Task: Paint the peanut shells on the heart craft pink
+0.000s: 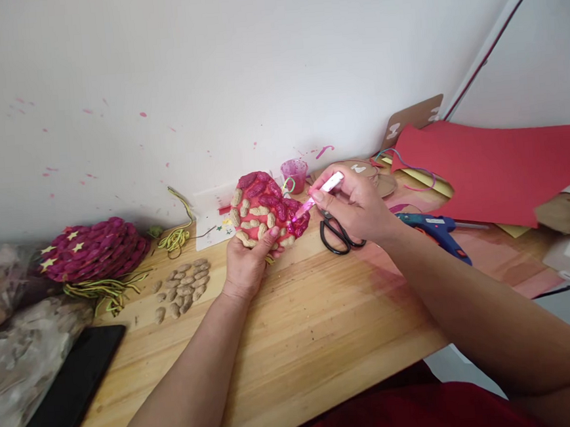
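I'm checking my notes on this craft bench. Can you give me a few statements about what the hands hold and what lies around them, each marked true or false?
1. The left hand holds a red piece studded with peanut shells. True.
2. The right hand holds the scissors. False: it holds a brush with its tip at the red piece; the scissors lie on the table.
3. A pile of loose peanuts lies to the left of the left hand. True.
4. The glue gun is green. False: it is blue.

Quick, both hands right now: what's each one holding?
Left hand: closed on the peanut-covered red craft piece.
Right hand: closed on a pink brush, tip at the piece.
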The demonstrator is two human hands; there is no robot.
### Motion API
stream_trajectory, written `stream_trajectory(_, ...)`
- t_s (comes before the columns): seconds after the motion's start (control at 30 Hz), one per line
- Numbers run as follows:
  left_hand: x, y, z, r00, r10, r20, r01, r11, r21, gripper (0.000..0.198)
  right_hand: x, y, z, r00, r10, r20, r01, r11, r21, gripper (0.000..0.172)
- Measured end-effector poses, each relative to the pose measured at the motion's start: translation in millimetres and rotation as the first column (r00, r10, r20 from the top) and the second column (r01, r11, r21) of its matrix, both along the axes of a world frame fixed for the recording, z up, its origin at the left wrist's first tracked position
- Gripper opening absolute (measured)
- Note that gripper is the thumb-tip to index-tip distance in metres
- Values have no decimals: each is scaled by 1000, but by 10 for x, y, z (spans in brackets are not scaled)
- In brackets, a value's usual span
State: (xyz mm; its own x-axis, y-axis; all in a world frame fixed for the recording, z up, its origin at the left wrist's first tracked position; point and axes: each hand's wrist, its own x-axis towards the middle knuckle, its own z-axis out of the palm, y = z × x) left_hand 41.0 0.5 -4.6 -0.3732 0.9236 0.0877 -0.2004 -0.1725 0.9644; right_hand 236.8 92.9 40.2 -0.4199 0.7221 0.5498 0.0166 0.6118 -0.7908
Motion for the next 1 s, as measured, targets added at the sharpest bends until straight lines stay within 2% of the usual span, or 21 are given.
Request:
stream_trajectory(0.43, 9, -9, -4, 993, 55, -107, -51, 998, 36, 35, -44, -20, -27, 1000, -15, 4, 14, 995, 102, 21)
stream_trajectory(0.57, 16, -17, 3, 989, 64, -132, -60, 998, 35, 35, -66, -67, -9, 998, -62, 12, 60, 990, 129, 18)
stream_trajectory(0.67, 22, -20, 2, 986, 77, -146, -73, 997, 29, 35, -81, -89, -10, 996, -91, 6, 90, 988, 129, 19)
stream_trajectory(0.83, 23, -14, -17, 982, 96, -163, -90, 995, 39, 33, -96, -76, -46, 999, -39, -8, 40, 994, 102, 19)
stream_trajectory(1.0, 13, -11, -25, 978, 102, -182, -97, 995, 40, 32, -100, -96, -26, 994, -103, 16, 101, 987, 127, 19)
